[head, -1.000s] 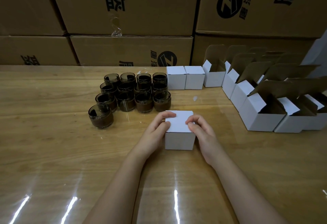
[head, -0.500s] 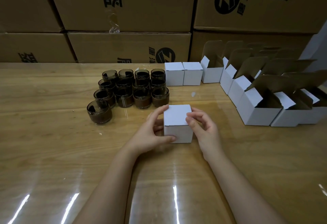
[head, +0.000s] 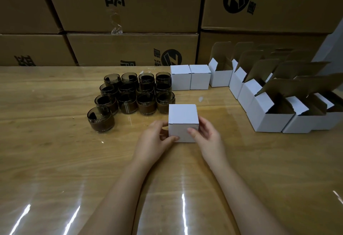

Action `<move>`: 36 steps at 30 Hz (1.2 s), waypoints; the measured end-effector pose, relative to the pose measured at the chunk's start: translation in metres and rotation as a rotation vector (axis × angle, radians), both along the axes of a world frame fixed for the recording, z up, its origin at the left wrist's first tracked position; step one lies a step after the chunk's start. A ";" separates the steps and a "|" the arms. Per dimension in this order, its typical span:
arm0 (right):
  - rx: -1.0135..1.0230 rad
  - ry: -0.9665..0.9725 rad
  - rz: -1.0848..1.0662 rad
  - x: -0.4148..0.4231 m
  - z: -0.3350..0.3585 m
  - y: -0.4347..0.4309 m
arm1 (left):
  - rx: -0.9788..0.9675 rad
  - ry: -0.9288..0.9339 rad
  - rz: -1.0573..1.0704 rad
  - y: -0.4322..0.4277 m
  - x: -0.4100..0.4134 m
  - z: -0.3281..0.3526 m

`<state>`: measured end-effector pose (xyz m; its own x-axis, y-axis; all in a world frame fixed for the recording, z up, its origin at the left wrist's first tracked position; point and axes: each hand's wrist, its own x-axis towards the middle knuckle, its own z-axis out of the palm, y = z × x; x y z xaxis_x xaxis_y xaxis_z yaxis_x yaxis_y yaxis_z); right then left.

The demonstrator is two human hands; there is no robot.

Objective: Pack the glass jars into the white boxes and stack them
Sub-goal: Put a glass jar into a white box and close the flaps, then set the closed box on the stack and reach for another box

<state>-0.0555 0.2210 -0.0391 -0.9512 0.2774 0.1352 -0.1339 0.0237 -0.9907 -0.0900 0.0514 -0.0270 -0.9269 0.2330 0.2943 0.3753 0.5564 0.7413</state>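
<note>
A closed white box [head: 183, 121] is in the middle of the wooden table [head: 55, 151], held from both sides. My left hand [head: 155, 138] grips its left side, thumb on the front face. My right hand [head: 206, 136] grips its right side, thumb also on the front. Several dark glass jars [head: 137, 93] stand in rows just behind and to the left, one jar [head: 101, 118] apart at the front left. Two closed white boxes [head: 190, 76] stand side by side at the back.
Several open white boxes [head: 269, 112] with raised brown flaps crowd the right side of the table. Large brown cartons [head: 130, 49] form a wall along the table's far edge. A glossy film covers the tabletop.
Both hands came off the box's top, took it by the sides, and the box shifted away from me toward the jars.
</note>
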 end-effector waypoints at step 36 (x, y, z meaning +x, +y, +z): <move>0.862 -0.139 0.205 -0.179 0.068 0.055 | 0.118 -0.119 -0.100 0.002 -0.014 -0.004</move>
